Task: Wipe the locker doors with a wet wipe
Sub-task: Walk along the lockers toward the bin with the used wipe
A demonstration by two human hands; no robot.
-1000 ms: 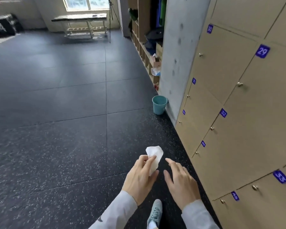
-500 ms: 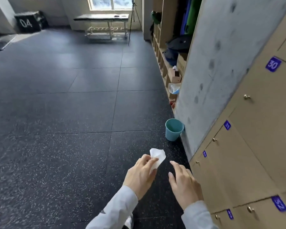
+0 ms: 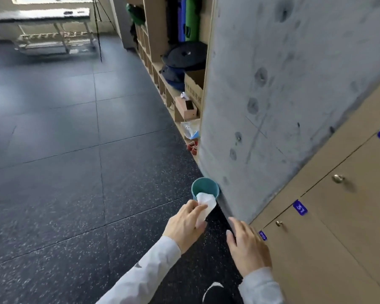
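Note:
My left hand (image 3: 185,224) pinches a white wet wipe (image 3: 204,205) between thumb and fingers; the wipe hangs just in front of a teal bin (image 3: 205,188) on the floor. My right hand (image 3: 247,245) hovers beside it with relaxed fingers and holds nothing. The tan locker doors (image 3: 329,238) with blue number tags and small brass knobs run along the right, close to my right hand.
A grey concrete pillar (image 3: 283,95) stands right behind the bin. Past it are open wooden shelves (image 3: 160,69) with bags, boxes and rolled mats. Dark speckled rubber floor (image 3: 75,172) stretches left; a table (image 3: 42,18) stands far back. My shoe (image 3: 215,292) shows below.
I have moved forward along the lockers; the teal bin and pillar are much closer. My left hand with the wipe now reaches the bin's rim. The right hand stays beside it, holding nothing.

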